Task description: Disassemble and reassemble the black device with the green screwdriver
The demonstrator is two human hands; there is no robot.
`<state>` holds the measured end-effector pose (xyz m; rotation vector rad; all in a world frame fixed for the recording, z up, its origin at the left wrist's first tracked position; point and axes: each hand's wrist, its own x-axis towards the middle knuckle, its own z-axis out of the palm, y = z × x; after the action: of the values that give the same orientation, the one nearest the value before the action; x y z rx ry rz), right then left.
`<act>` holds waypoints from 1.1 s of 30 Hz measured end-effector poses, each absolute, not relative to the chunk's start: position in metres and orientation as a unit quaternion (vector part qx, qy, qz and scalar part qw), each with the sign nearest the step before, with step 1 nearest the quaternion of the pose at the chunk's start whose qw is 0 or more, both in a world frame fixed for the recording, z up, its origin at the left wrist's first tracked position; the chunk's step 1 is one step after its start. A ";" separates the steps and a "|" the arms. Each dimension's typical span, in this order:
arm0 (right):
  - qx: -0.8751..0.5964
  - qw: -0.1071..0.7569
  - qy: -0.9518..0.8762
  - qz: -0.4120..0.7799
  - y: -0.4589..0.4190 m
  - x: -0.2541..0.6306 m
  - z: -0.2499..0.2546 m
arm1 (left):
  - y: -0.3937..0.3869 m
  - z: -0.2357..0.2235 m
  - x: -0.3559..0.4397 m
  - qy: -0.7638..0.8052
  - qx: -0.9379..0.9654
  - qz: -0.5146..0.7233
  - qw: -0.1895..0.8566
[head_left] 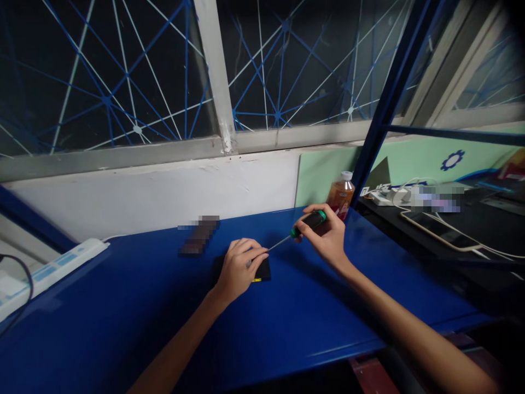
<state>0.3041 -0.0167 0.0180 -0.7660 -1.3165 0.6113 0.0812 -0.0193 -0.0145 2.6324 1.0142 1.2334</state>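
My right hand (326, 235) is closed around the black and green handle of a screwdriver (305, 224). Its thin shaft slants down and left to the fingertips of my left hand (240, 268). That hand rests with curled fingers on a small flat black object (262, 271) lying on the blue table (287, 323), and pinches near the screwdriver's tip. Most of the black object is hidden under the hand; a yellow mark shows at its front edge.
A blurred dark object (199, 235) lies behind my left hand. A bottle of orange drink (340, 197) stands at the back right. A white power strip (53, 268) sits at the left. On the dark bench to the right lie a phone (435, 230) and cables.
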 end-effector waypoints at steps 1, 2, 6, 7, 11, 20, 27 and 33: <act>-0.340 0.681 -0.590 0.270 -0.017 0.304 0.018 | -0.019 -0.014 0.081 0.330 0.855 0.400 0.020; -0.338 0.680 -0.593 0.267 -0.017 0.304 0.017 | -0.020 -0.014 0.081 0.330 0.856 0.399 0.010; -0.338 0.679 -0.600 0.256 -0.019 0.303 0.017 | -0.020 -0.016 0.081 0.330 0.862 0.385 -0.016; -0.339 0.680 -0.598 0.255 -0.019 0.303 0.017 | -0.020 -0.016 0.082 0.328 0.864 0.382 -0.019; -0.339 0.684 -0.586 0.271 -0.018 0.305 0.019 | -0.021 -0.014 0.083 0.332 0.866 0.375 -0.014; -0.330 0.712 -0.557 0.273 -0.015 0.313 0.030 | -0.014 -0.012 0.069 0.361 0.888 0.280 0.044; -0.338 0.696 -0.571 0.275 -0.015 0.314 0.028 | -0.012 -0.022 0.064 0.341 0.919 0.198 0.020; -0.349 0.687 -0.572 0.280 -0.013 0.314 0.027 | -0.015 -0.022 0.067 0.346 0.917 0.194 0.024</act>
<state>0.3142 -0.0129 0.0269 -0.7822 -1.2815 0.6271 0.0674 -0.0149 -0.0220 2.8386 1.0710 0.6012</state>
